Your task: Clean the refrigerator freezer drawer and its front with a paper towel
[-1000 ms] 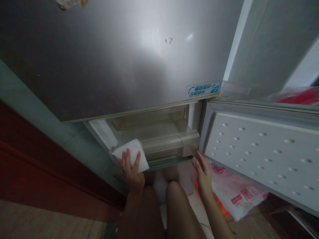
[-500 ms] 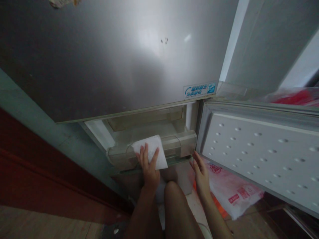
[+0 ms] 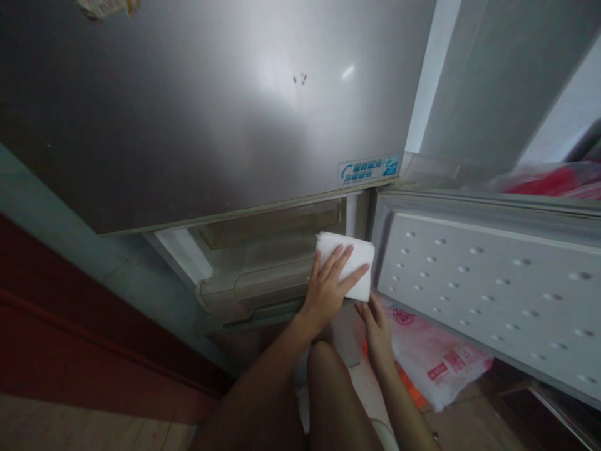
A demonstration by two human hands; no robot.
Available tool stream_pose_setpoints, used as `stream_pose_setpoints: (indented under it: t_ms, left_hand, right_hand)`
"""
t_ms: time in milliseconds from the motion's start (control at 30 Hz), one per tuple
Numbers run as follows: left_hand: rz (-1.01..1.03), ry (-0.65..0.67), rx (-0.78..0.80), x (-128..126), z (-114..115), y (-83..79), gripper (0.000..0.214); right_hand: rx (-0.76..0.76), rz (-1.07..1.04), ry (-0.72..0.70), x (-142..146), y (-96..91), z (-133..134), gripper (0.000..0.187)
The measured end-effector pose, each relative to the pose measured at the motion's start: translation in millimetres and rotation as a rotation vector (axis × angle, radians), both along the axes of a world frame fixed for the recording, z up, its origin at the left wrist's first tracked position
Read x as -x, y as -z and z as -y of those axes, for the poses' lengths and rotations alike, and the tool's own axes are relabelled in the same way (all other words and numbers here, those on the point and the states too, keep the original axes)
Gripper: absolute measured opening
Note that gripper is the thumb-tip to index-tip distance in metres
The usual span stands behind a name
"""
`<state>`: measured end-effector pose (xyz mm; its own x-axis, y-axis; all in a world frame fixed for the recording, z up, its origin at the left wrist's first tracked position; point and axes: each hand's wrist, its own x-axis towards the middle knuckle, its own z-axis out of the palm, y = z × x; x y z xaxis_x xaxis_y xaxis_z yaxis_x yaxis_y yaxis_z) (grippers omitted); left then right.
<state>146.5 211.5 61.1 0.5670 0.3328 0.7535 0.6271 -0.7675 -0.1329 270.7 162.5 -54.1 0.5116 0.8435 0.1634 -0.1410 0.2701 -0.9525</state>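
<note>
My left hand (image 3: 325, 287) presses a folded white cloth (image 3: 350, 241) against the right end of a clear freezer drawer front (image 3: 267, 283), its fingers spread over the cloth. The cloth hides that end of the drawer. My right hand (image 3: 378, 329) is just below the cloth's lower right corner, with bent fingers somewhat apart and the thumb separate. Its fingertips are close to the drawer's edge; whether they touch it I cannot tell. Nothing shows in the right hand.
A silver fridge door (image 3: 225, 125) is above the drawer. The freezer door (image 3: 469, 269) stands open on the right, over a white and red plastic bag (image 3: 441, 360). A reddish wooden panel (image 3: 94, 338) is at left. My knees are below the drawer.
My left hand has slid the cloth rightward along the drawer front, from its middle to its right end. My right hand has stayed at nearly the same place.
</note>
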Motion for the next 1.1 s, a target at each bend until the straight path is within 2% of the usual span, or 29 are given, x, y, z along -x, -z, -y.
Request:
stream_pose_setpoints:
  t_ms: [133, 300, 400, 467, 533, 600, 667, 800, 900, 967, 1033, 1100]
  left_hand:
    - [0.093, -0.094, -0.005, 39.8, 12.8, 1.8, 0.049]
    - [0.241, -0.200, -0.057, 121.0, 30.9, 22.9, 0.055]
    - [0.375, -0.304, -0.169, 168.6, 40.0, 34.7, 0.057]
    - [0.491, -0.407, -0.209, 189.0, 44.2, 39.5, 0.057]
    - [0.572, -0.476, -0.206, 195.9, 45.8, 42.9, 0.054]
    - [0.584, -0.477, -0.187, 188.3, 44.3, 46.8, 0.052]
    - [0.563, -0.432, -0.169, 168.0, 40.2, 51.7, 0.050]
    - [0.478, -0.278, -0.118, 102.9, 28.9, 57.3, 0.050]
    - [0.345, -0.134, -0.017, 49.5, 20.8, 50.1, 0.051]
    - [0.252, -0.059, -0.002, 20.8, 15.6, 40.5, 0.050]
    - [0.170, 0.000, -0.014, 3.2, 11.3, 30.6, 0.046]
    - [0.133, 0.022, -0.031, -0.3, 9.4, 23.8, 0.045]
  right_hand:
    - [0.026, -0.015, -0.032, -4.0, 0.1, 1.8, 0.059]
    - [0.030, 0.012, -0.039, -6.2, 2.1, 1.2, 0.056]
    - [0.029, -0.012, -0.043, -4.9, 4.1, -0.3, 0.058]
    - [0.028, -0.037, -0.055, -3.6, 4.8, -0.9, 0.060]
    - [0.029, -0.052, -0.069, -2.6, 4.5, -0.5, 0.061]
    - [0.033, -0.044, -0.075, -2.0, 3.5, 0.7, 0.060]
    - [0.036, -0.034, -0.063, -1.7, 2.3, 1.9, 0.058]
    - [0.039, -0.030, -0.055, -1.8, 0.6, 3.0, 0.058]
    - [0.040, -0.009, -0.057, -1.6, -0.9, 2.9, 0.057]
    - [0.027, 0.027, -0.045, -1.2, -1.9, 2.6, 0.055]
    - [0.003, 0.053, -0.035, -0.4, -2.6, 2.5, 0.054]
    - [-0.001, 0.048, -0.030, 0.3, -3.0, 2.8, 0.055]
